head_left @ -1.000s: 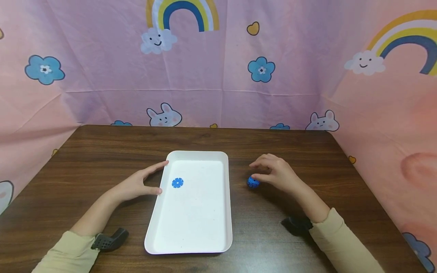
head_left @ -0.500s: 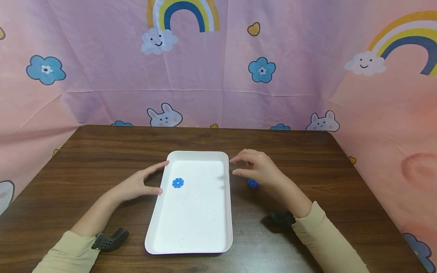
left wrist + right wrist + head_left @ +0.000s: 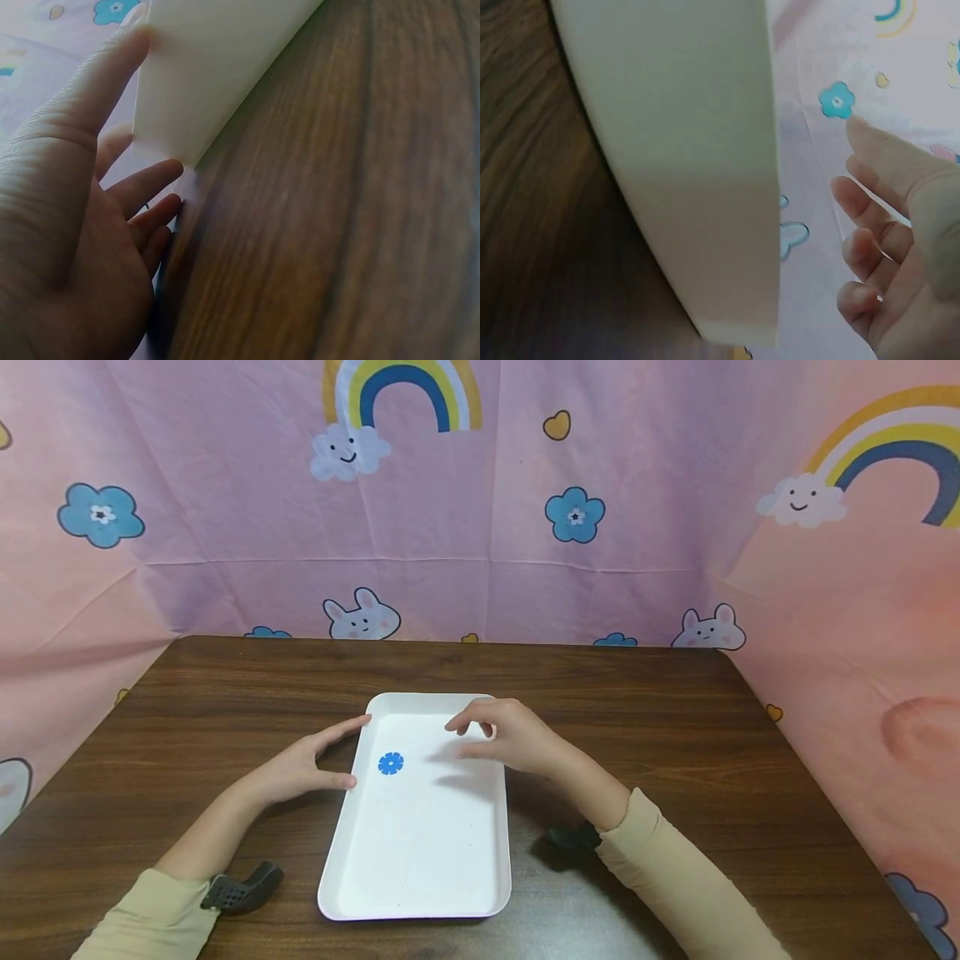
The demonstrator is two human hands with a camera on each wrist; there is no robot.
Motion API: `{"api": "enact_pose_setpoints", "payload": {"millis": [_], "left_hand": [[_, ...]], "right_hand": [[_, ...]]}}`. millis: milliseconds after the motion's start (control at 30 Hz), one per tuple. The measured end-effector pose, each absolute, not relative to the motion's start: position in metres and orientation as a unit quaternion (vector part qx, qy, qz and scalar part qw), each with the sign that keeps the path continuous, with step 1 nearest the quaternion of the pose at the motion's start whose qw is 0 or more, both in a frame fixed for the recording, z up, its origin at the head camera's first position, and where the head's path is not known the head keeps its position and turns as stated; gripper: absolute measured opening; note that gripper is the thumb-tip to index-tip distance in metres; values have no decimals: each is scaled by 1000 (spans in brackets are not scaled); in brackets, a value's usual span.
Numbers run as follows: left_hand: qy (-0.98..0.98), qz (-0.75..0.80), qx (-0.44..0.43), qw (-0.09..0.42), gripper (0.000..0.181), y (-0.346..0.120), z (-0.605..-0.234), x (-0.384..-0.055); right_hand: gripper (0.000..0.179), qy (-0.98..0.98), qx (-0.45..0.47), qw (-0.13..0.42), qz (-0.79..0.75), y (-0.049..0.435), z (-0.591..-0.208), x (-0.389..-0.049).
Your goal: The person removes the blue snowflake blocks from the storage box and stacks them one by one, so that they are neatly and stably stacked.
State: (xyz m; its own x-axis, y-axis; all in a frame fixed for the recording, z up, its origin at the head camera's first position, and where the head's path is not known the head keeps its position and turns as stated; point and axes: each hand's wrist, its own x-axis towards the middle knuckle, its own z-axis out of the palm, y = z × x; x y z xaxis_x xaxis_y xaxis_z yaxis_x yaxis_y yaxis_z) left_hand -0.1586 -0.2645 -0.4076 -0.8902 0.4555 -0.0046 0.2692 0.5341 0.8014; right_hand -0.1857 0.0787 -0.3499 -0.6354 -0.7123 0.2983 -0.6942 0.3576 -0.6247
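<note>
A white rectangular tray (image 3: 420, 860) lies on the table, with a flat blue flower-shaped disc (image 3: 391, 763) on its floor toward the left. My left hand (image 3: 296, 767) spreads its thumb and index finger against the tray's left rim; the left wrist view shows those fingertips at the tray's side wall. Over the tray's upper right part hovers my right hand (image 3: 517, 739), fingers loosely bent and nothing between them. In the right wrist view, its thumb and fingers stand apart above the tray wall. The small blue ball seen earlier right of the tray is hidden behind my right forearm.
The dark wooden table (image 3: 247, 693) reaches back to a pink and purple printed cloth (image 3: 435, 510) hung behind it and at both sides. Dark wrist-worn devices, such as the left one (image 3: 242, 887), sit at both cuffs.
My right hand has moved left from beside the blue ball, across the tray's right rim, to above the tray. The left hand and the disc stay in place.
</note>
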Motion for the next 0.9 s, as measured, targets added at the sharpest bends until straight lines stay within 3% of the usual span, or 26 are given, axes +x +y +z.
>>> {"api": "enact_pose_setpoints", "payload": {"millis": [533,900], "left_hand": [[877,420,210,102,83,-264,-407,-159],[881,415,199,110,83,-262,-405,-157]], "right_hand": [[35,835,-432,148,-307,27,-341,-202],[33,828,-424,195,-310,3,-329,-213]]}}
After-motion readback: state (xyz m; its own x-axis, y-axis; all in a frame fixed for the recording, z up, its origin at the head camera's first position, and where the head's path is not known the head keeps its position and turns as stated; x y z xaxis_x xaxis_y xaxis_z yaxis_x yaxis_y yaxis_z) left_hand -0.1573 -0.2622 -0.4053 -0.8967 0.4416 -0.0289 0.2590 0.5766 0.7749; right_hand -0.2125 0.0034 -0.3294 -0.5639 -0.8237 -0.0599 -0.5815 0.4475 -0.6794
